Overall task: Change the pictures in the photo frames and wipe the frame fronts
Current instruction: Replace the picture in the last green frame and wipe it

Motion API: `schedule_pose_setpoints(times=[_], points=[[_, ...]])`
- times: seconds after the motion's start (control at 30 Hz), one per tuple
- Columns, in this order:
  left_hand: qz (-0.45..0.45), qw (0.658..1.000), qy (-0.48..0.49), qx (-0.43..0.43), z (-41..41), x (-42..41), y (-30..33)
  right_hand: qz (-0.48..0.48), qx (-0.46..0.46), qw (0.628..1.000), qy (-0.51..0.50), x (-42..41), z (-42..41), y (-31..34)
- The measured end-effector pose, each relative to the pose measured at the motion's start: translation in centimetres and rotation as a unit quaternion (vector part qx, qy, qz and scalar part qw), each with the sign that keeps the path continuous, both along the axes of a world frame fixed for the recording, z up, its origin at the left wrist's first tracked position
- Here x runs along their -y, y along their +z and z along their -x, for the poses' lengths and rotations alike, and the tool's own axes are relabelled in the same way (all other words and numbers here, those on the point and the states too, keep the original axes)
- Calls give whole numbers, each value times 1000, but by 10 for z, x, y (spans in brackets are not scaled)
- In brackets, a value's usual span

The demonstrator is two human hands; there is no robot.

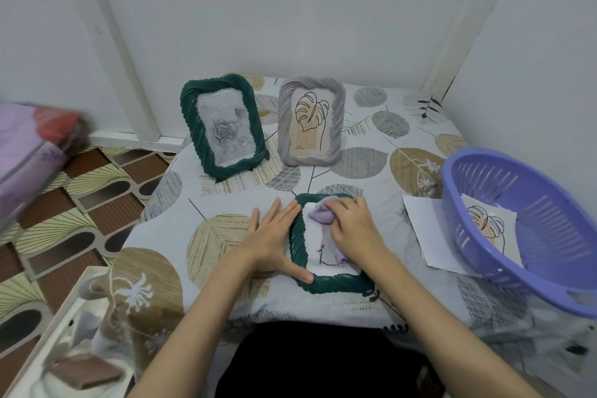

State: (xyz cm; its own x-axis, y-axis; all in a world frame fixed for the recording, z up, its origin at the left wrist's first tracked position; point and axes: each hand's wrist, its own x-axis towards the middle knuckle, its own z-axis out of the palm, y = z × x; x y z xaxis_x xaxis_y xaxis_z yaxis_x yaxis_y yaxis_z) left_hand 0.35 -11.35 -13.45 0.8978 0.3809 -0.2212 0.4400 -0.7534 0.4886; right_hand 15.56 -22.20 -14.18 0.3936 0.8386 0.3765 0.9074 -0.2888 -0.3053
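A dark green photo frame lies flat on the leaf-print cloth in front of me. My left hand rests flat beside it, fingers straight along its left edge and thumb on its lower left corner. My right hand grips a bunched lilac cloth and presses it on the frame's front. Behind, a second green frame with a grey rose picture and a grey frame with a leaf drawing stand upright.
A purple plastic basket sits at the right, tilted, over a loose leaf picture on white paper. A white tray lies at the lower left by the table edge. Walls close in behind and at the right.
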Motion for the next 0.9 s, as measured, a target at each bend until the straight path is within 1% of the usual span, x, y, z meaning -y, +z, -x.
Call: schedule_pose_setpoints(times=[0.07, 0.17, 0.2, 0.23, 0.3, 0.37, 0.4, 0.43, 0.53, 0.6, 0.67, 0.73, 0.77, 0.83, 0.9], points=[[-3, 1000, 5, 6, 0, 0, -1, -3, -14, 999, 33, -10, 8, 1], [1, 1000, 8, 14, 1, -2, -3, -15, 36, 991, 125, 15, 12, -5], [1, 1000, 7, 16, 1, -2, -3, -21, 56, 989, 133, 24, 9, -7], [0, 1000, 5, 16, 1, -1, -3, -24, 76, 990, 118, 28, 4, -6], [-1, 1000, 3, 15, 2, -2, -4, -21, 104, 993, 45, 23, -3, -8], [-1, 1000, 2, 14, 2, -2, -4, -16, 104, 994, -26, 1, -3, -10], [-3, 1000, 2, 15, 2, -2, -4, -15, 105, 993, -45, -11, 1, -10], [-3, 1000, 2, 14, 2, -2, -4, -13, 117, 992, -53, -20, 7, -10], [0, 1000, 4, 14, 2, -2, -4, 4, 210, 977, -28, -18, 20, -13], [-1, 1000, 5, 13, 2, -2, -4, 7, 233, 972, -15, -2, 18, -13], [-4, 1000, 4, 9, 2, -2, -3, 15, 223, 974, -43, 1, 8, -11], [-6, 1000, 3, 5, 2, -1, -2, 39, 185, 979, -78, -10, 5, -3], [-6, 1000, 3, 6, 2, -1, -2, 49, 166, 982, -80, -16, 6, 0], [-5, 1000, 7, 11, 2, -1, -2, 59, 129, 989, -42, -22, 13, 1], [-2, 1000, 9, 15, 2, -1, -3, 56, 108, 992, 20, -10, 19, -4]])
